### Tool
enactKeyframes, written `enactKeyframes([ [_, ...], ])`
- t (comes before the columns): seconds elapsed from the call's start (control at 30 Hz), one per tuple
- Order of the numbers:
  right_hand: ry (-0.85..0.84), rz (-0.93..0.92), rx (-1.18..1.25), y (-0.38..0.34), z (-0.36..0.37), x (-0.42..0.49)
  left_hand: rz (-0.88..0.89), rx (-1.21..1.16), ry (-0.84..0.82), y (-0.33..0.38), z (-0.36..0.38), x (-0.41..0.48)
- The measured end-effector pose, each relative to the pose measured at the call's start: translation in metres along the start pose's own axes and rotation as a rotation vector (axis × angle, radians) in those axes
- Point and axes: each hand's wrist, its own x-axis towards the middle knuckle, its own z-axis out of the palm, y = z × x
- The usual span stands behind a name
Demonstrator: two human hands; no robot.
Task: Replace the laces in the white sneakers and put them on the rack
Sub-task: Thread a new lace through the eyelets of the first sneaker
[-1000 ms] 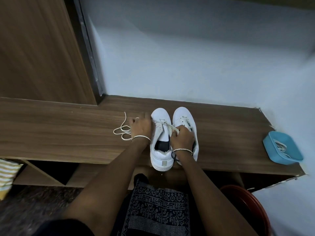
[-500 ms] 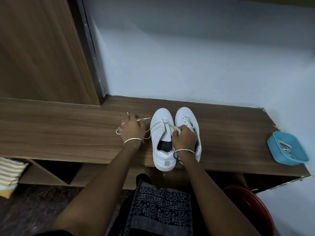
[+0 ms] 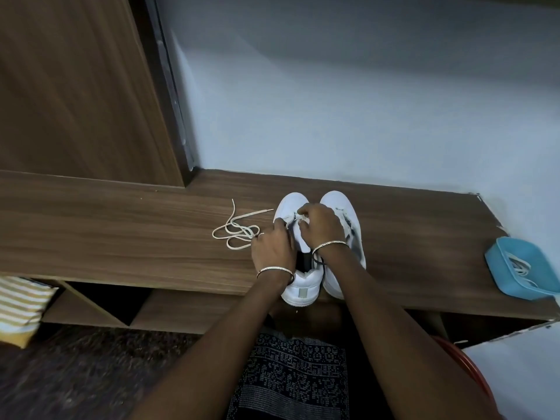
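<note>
Head view: the left sneaker (image 3: 300, 287) and right sneaker (image 3: 338, 201) are stood side by side on the bench (image 3: 121, 237), heels at the near edge. The left sneaker is gripped at its eyelet edge by the left hand (image 3: 274, 248); its lace (image 3: 295, 218) is pinched by the curled right hand (image 3: 319, 225). A loose lace (image 3: 239, 231) lies just left. An eyelet could be skipped under an uneven tug, and the sneaker, seemingly overhanging, could be dragged off.

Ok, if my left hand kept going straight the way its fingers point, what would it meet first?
The left sneaker: your left hand grips its edge, fingers aimed at its toe. Beyond, probably the wall.
</note>
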Motion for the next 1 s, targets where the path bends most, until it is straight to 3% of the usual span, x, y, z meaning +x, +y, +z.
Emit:
enactKeyframes([
  [0.17,-0.017,-0.013,-0.256,-0.007,0.012,0.014,-0.031,0.136,-0.04,0.0,-0.002,-0.001],
  [0.33,0.063,0.038,-0.18,-0.006,0.014,0.015,-0.07,0.164,-0.041,0.003,-0.005,-0.004],
  [0.53,0.12,0.571,0.283,0.017,-0.005,0.016,-0.072,0.146,-0.031,0.004,-0.004,-0.004],
  [0.6,0.08,0.499,0.297,0.014,-0.009,0.014,-0.064,0.147,-0.039,0.004,-0.004,-0.004],
  [0.7,0.081,0.214,0.267,0.006,-0.003,0.009,-0.05,0.147,-0.037,0.005,-0.005,-0.004],
  [0.77,0.034,0.04,0.073,0.001,0.003,0.007,-0.043,0.149,-0.04,0.006,-0.008,-0.004],
  [0.9,0.035,-0.055,-0.333,-0.009,0.01,0.006,-0.038,0.129,-0.025,0.006,-0.013,-0.006],
  [1.0,0.101,-0.054,-0.345,-0.007,0.009,0.006,-0.044,0.125,-0.004,0.006,-0.011,-0.005],
])
